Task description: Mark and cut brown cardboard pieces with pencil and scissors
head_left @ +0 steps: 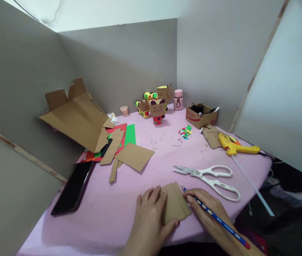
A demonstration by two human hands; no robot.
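Two overlapping pieces of brown cardboard [172, 204] lie at the front of the pink-covered table. My left hand [152, 213] rests flat on the upper piece, fingers spread and thumb along its lower edge. In my right hand [203, 206] is a blue pencil [217, 219] with pale spots and a red end. Its tip sits at the upper right edge of the cardboard; whether it touches I cannot tell. White-handled scissors [206, 177] lie just beyond my right hand, blades slightly apart.
A yellow glue gun [237, 146] with a long glue stick rests at the right edge. A tablet [73, 188], cardboard scraps [135, 156] and a large cardboard box piece [79, 117] lie left. Cat-faced crafts [157, 111], a pink flask [178, 100] and a small box [200, 119] stand behind.
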